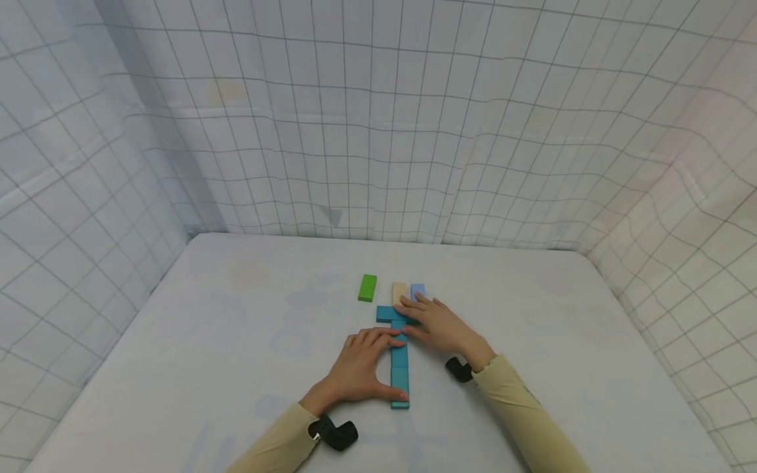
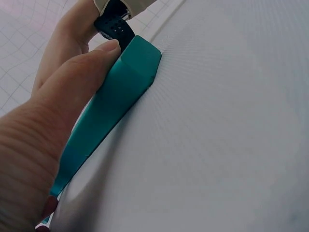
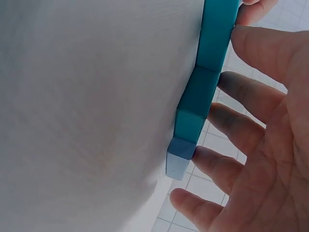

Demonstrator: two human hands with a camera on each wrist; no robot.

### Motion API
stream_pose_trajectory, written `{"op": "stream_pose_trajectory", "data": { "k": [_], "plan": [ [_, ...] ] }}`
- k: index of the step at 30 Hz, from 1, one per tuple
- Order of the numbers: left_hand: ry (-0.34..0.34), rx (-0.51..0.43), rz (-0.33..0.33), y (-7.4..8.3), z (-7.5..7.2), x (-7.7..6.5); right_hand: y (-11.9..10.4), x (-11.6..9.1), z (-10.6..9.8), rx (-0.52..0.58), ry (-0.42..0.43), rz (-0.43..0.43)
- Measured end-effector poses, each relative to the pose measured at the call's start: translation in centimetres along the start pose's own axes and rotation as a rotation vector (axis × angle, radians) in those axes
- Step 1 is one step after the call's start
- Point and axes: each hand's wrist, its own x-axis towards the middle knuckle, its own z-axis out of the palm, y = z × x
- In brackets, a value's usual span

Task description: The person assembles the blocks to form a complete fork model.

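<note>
Several flat teal blocks lie end to end as a column (image 1: 399, 358) on the white table, with a teal crosspiece (image 1: 386, 314) across its far end. My left hand (image 1: 357, 369) spans the column from the left, thumb on the near end block (image 2: 113, 101) and fingers touching its upper part. From the right, my right hand (image 1: 440, 326) rests its spread fingers on the crosspiece and column top. Beyond the crosspiece lie a beige block (image 1: 399, 292) and a light blue block (image 1: 417, 288), partly covered by the right fingers. Neither hand lifts a block.
A green block (image 1: 367, 288) lies apart, left of the beige one. Grid-patterned white curtains (image 1: 384, 131) hang behind and beside the white table (image 1: 248, 315). Each wrist wears a black strap device (image 1: 339, 435).
</note>
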Motion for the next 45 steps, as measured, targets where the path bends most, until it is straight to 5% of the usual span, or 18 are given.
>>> {"op": "stream_pose_trajectory", "data": {
  "k": [11, 27, 45],
  "plan": [
    [-0.005, -0.003, -0.001, 0.25, -0.16, 0.04, 0.23, -0.21, -0.04, -0.005, 0.043, -0.029],
    [0.001, 0.001, 0.022, 0.44, -0.29, 0.22, 0.16, -0.46, -0.5, 0.021, -0.031, 0.042],
    [0.018, -0.066, 0.011, 0.52, -0.05, 0.0, 0.4, -0.54, -0.03, 0.064, -0.044, 0.024]
  ]
}}
